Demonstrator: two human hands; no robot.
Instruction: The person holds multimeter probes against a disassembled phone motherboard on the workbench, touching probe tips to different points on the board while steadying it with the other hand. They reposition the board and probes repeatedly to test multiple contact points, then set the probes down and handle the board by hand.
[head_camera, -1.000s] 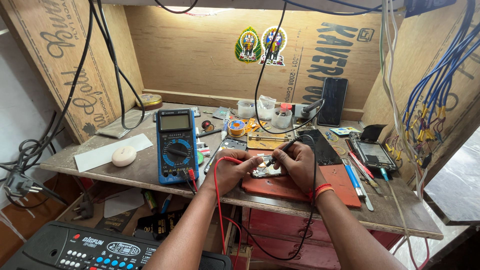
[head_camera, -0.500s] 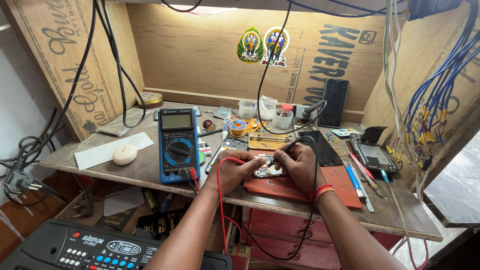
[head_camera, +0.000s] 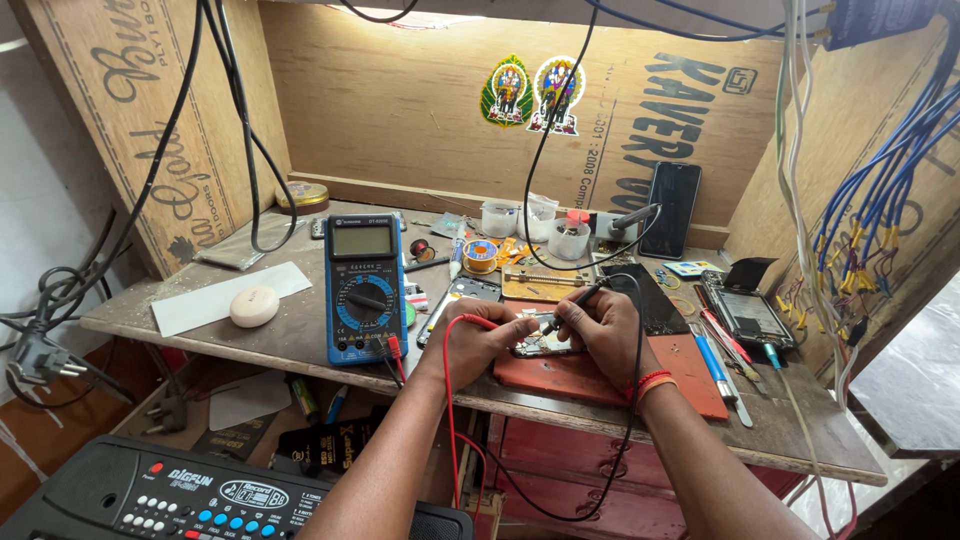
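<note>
- Head view looks down on a cluttered wooden workbench (head_camera: 250, 335) set inside a plywood booth.
- Left hand (head_camera: 468, 345) is curled around a red probe (head_camera: 478, 322), whose red lead (head_camera: 446, 400) drops over the bench edge.
- Right hand (head_camera: 600, 332) pinches a black probe (head_camera: 575, 303) between thumb and fingers, tip angled down and to the left; its black lead (head_camera: 636, 380) loops past the wrist, which wears an orange band (head_camera: 648, 384).
- Both probe tips meet at a small opened phone board (head_camera: 540, 345), which lies between the two hands on an orange-red mat (head_camera: 690, 375) at the front of the bench.
- Blue multimeter (head_camera: 364, 288) lies flat just left of the left hand, its dial facing up and both leads plugged in at its lower end.
- White oval piece (head_camera: 254, 306) sits on a sheet of white paper (head_camera: 200, 300) further left.
- Dark phone (head_camera: 672, 210) leans upright against the back wall, and another opened handset (head_camera: 748, 315) lies to the right of the mat.
- Small clear tubs (head_camera: 535, 222) stand near the back wall.
- Black keyboard (head_camera: 150, 495) shows at the lower left, below the bench.
</note>
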